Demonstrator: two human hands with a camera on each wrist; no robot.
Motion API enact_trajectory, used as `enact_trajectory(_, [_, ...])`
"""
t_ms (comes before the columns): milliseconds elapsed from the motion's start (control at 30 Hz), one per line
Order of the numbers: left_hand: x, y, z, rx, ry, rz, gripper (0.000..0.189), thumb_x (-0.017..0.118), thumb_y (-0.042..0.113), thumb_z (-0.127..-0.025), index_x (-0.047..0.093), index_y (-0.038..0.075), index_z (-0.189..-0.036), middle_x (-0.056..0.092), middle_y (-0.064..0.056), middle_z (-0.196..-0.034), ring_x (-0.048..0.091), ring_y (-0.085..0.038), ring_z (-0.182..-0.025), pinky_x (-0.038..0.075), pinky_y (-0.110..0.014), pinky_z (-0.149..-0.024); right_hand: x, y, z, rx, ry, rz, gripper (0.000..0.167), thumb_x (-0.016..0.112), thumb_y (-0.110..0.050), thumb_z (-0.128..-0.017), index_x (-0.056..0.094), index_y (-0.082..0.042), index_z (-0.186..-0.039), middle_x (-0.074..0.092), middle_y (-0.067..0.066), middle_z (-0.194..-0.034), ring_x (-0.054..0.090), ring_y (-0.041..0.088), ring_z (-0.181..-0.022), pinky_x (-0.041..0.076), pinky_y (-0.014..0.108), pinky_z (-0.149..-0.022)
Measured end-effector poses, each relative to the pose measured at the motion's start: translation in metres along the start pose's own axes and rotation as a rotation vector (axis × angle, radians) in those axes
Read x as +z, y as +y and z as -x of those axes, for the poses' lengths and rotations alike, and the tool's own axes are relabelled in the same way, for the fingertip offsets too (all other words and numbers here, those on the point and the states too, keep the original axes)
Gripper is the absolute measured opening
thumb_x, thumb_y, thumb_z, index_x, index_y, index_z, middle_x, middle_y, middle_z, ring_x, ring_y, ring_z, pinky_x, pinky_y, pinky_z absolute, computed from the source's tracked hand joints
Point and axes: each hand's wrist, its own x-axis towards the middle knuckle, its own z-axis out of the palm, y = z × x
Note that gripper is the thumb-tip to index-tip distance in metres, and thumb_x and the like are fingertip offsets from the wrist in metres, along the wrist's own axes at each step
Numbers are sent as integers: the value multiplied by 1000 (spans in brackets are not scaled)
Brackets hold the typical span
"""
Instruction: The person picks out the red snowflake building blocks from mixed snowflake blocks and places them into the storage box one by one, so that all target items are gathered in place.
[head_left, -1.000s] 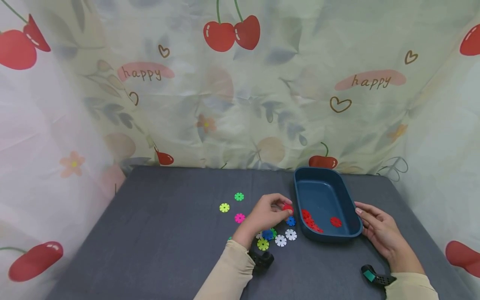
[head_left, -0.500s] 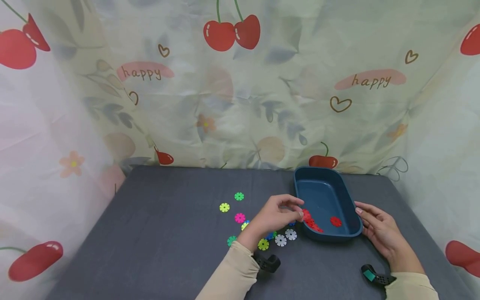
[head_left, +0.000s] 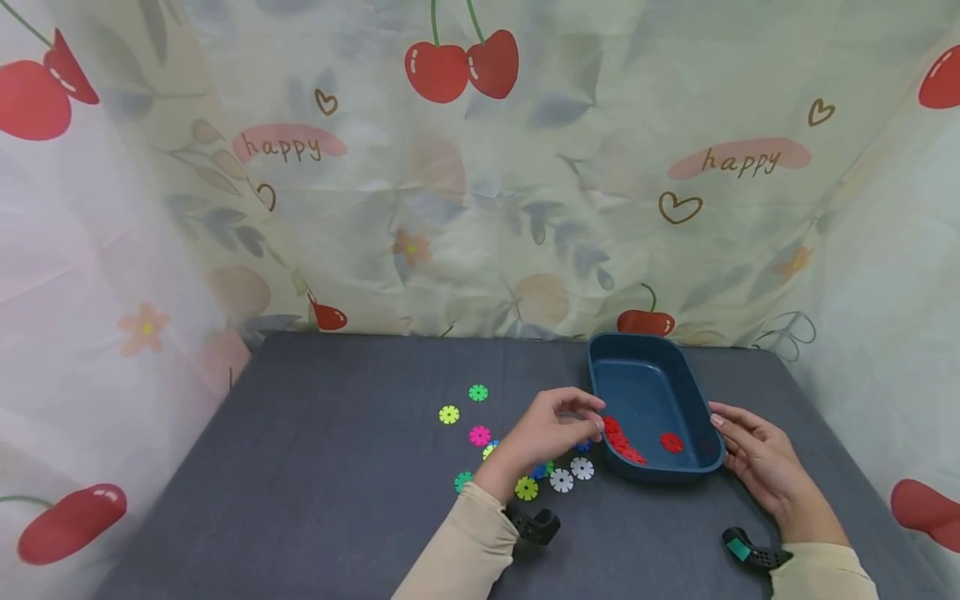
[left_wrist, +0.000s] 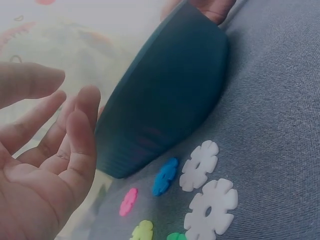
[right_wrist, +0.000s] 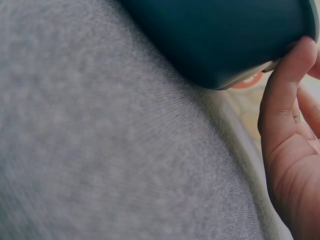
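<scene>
In the head view my left hand (head_left: 551, 433) hovers at the near left rim of a blue plastic container (head_left: 648, 385). Its fingers are loosely bent, and the left wrist view shows a gap between thumb and fingertips with nothing held. Inside the container, red snowflake discs (head_left: 621, 442) lie bunched along the left wall, and a single red disc (head_left: 672, 442) lies apart from them. My right hand (head_left: 765, 458) touches the container's outer right side with thumb and fingertips, fingers fairly straight. In the right wrist view its thumb (right_wrist: 301, 55) meets the wall just under the rim.
Left of the container, snowflake discs lie on the grey cloth: white discs (head_left: 581, 468), a yellow disc (head_left: 527, 488), a pink disc (head_left: 480, 436), a green disc (head_left: 478, 392) and others. My left forearm partly covers some. A patterned curtain (head_left: 450, 208) stands behind the table.
My left hand has moved right to the container's rim and let go of the red disc it pinched a second ago. The right hand and container have stayed put.
</scene>
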Motion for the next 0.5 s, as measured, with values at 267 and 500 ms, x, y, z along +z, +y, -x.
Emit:
enact_trajectory(267, [1, 3, -2, 12, 34, 13, 22, 71, 20, -102, 74, 18, -124, 75, -1, -105, 72, -46, -109, 58, -56, -99, -5, -11, -1, -8, 51, 196, 25, 67, -21, -106, 74, -22, -130, 78, -14, -107, 75, 6, -93, 64, 29, -73])
enact_trajectory(500, [-17, 8, 5, 26, 37, -130, 28, 71, 22, -102, 74, 11, -127, 74, -4, -115, 75, -23, -102, 62, -38, -88, -2, -19, 9, -6, 167, 672, 59, 67, -41, -105, 60, 3, -144, 71, -19, -101, 71, -1, -86, 64, 28, -72])
